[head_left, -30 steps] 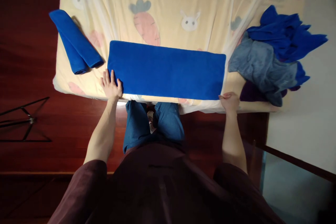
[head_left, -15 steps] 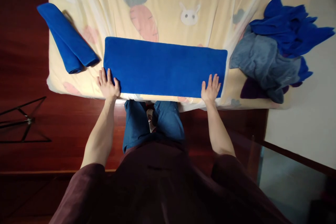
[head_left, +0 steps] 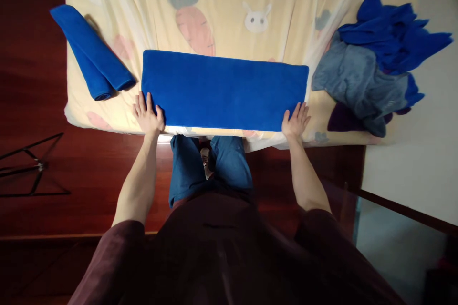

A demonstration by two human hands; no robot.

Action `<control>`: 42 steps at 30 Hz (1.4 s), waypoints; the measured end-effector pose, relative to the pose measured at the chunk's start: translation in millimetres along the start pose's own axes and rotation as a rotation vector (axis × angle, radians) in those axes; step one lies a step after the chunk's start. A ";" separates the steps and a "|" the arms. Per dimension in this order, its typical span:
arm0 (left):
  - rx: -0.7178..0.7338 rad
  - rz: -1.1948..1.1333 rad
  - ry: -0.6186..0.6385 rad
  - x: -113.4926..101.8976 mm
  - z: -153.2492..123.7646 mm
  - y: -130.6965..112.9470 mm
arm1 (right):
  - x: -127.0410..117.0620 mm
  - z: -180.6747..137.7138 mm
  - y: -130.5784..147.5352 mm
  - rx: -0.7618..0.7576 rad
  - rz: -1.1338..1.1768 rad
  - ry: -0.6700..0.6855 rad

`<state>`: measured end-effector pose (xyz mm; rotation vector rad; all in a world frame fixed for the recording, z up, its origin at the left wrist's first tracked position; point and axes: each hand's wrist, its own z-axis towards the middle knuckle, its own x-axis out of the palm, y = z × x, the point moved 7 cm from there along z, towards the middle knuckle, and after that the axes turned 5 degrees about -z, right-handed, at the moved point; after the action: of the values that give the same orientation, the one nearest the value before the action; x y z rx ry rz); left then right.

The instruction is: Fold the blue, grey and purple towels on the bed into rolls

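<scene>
Here, a folded blue towel [head_left: 223,89] lies flat along the near edge of the carrot-print bedsheet [head_left: 222,5]; the left hand [head_left: 148,116] rests spread open at its near left corner; the right hand [head_left: 295,121] lies flat, fingers splayed, at its near right corner; a rolled blue towel [head_left: 91,52] sits left, a heap of towels [head_left: 375,71] right.

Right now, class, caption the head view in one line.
Left hand and right hand rest flat at the near corners of a folded blue towel on a rabbit-print sheet.
</scene>
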<state>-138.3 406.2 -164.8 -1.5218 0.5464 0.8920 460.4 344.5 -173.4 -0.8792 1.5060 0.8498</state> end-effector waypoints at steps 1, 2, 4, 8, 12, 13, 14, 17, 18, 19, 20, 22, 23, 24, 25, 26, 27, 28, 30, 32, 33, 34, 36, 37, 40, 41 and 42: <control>-0.003 -0.003 0.003 0.5 0.2 0.0 | -3.1 2.1 2.2 0.015 -0.014 0.005; -0.005 -0.004 0.005 0.7 0.1 -0.2 | -6.4 4.8 5.5 0.028 -0.029 -0.003; -0.007 -0.008 0.006 0.0 -1.3 -0.9 | -11.9 11.0 16.2 0.029 -0.049 -0.053; 0.010 -0.005 0.039 -4.8 -7.1 -7.3 | -3.4 17.6 43.7 -0.016 0.016 -0.119; 0.131 0.033 0.152 4.0 5.5 -27.6 | 12.9 14.5 52.4 0.014 0.060 -0.138; 0.175 0.034 0.177 10.5 15.3 -34.0 | 15.0 13.7 51.9 0.019 0.062 -0.142; 0.215 0.032 0.194 18.4 28.0 -40.0 | 16.2 13.2 50.9 0.022 0.064 -0.146; 0.267 0.021 0.191 44.2 79.8 -48.3 | 17.5 13.2 47.5 0.019 0.066 -0.145; 0.258 0.030 0.186 51.8 99.3 -46.7 | 17.4 13.4 46.8 0.017 0.065 -0.147; 0.233 0.045 0.177 57.3 118.7 -42.7 | 17.3 13.4 46.4 0.014 0.062 -0.149; 0.193 0.063 0.168 60.7 137.0 -36.8 | 17.1 13.5 46.4 0.009 0.057 -0.152; 0.087 0.109 0.161 61.3 167.4 -22.6 | 16.7 13.6 47.1 0.004 0.047 -0.158; 0.037 0.135 0.168 59.6 177.6 -16.8 | 16.6 13.8 47.6 0.005 0.042 -0.158; 0.004 0.154 0.176 56.9 183.7 -13.9 | 16.5 14.2 47.9 0.010 0.039 -0.154; -0.005 0.165 0.180 53.6 184.9 -14.8 | 16.7 14.8 48.3 0.016 0.039 -0.147; 0.014 0.163 0.183 50.2 180.6 -19.6 | 17.1 15.5 48.5 0.023 0.043 -0.136; 0.061 0.143 0.171 45.9 170.5 -28.4 | 17.7 16.5 48.7 0.028 0.049 -0.124; 0.122 0.113 0.162 41.8 154.1 -39.1 | 18.4 17.6 48.8 0.030 0.054 -0.112; 0.222 0.066 0.169 35.4 106.1 -58.2 | 19.8 20.3 47.7 0.033 0.046 -0.090; 0.220 0.020 0.205 31.3 50.0 -63.5 | 21.5 23.4 45.4 0.029 0.012 -0.051; 0.195 0.011 0.207 28.9 24.1 -60.7 | 22.4 24.7 44.1 0.022 -0.007 -0.025; 0.165 0.015 0.191 25.8 2.0 -55.6 | 23.2 25.7 43.2 0.011 -0.020 0.004; 0.121 0.033 0.143 20.7 -27.7 -42.9 | 23.3 26.5 43.1 -0.018 -0.025 0.049; 0.110 0.043 0.116 18.9 -35.0 -37.6 | 22.3 26.4 43.7 -0.029 -0.017 0.057; 0.099 0.066 0.052 16.5 -34.6 -30.2 | 15.9 24.1 45.8 -0.029 0.042 0.027; 0.088 0.066 0.041 16.3 -30.6 -29.8 | 13.3 22.8 45.9 -0.030 0.062 0.007; 0.070 0.062 0.034 16.2 -26.4 -29.7 | 10.8 21.3 45.6 -0.038 0.075 -0.012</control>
<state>-99.8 387.7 -160.1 -1.4658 0.6461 0.8869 428.7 383.5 -184.5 -0.8483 1.5250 0.9392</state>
